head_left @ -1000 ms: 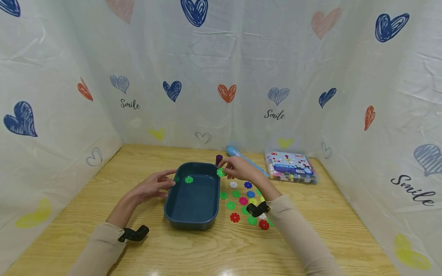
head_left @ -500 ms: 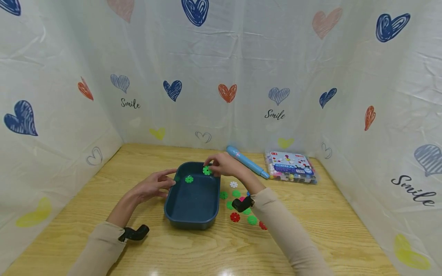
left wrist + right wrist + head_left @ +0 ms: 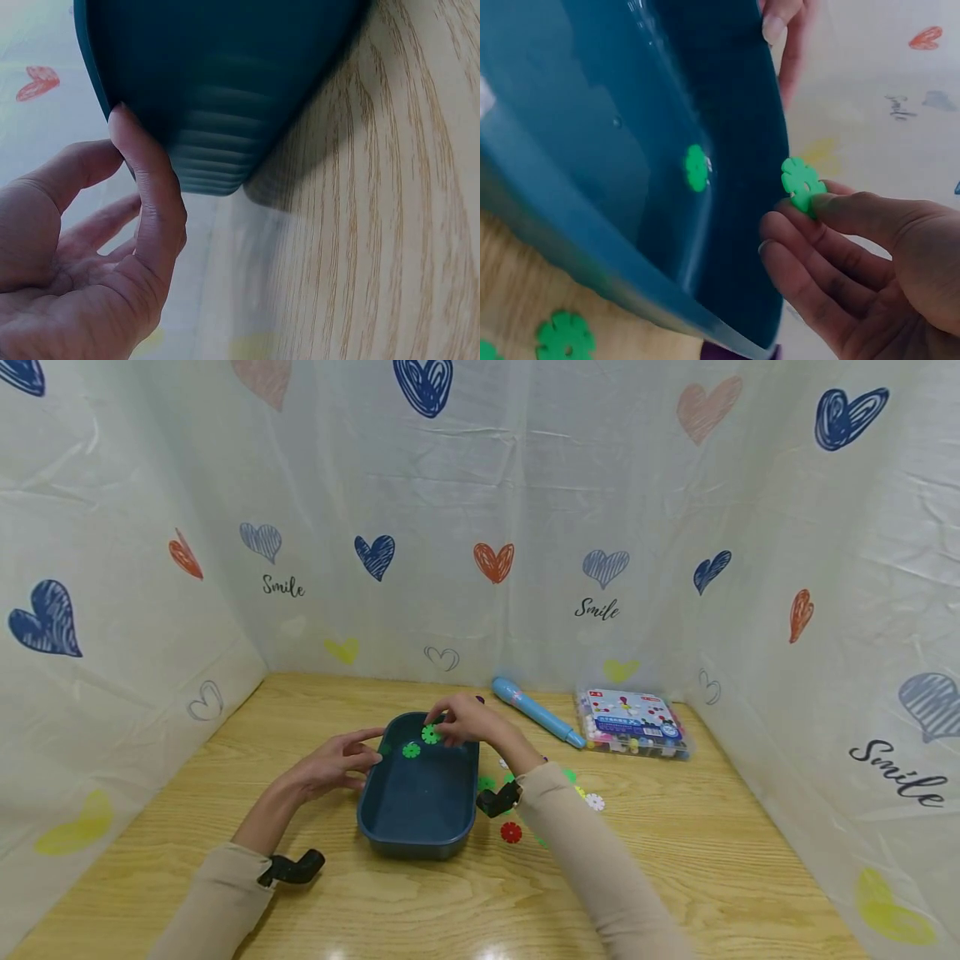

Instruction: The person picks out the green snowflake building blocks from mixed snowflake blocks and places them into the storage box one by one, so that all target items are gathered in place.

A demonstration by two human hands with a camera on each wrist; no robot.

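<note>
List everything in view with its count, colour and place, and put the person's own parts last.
tray: one, dark teal, middle of the table.
green disc in tray: one, lying inside near the far end.
held green disc: one, above the tray's far end.
loose discs: several, red, green, white and others, right of the tray, partly hidden by the arm.
blue pen-shaped toy: one, far side.
clear box: one, multicoloured pieces inside, far right.
table: one, light wood.
heart-print sheet: white, around the table.
left hand: touches the tray's left wall.
right hand: pinches the held green disc.
</note>
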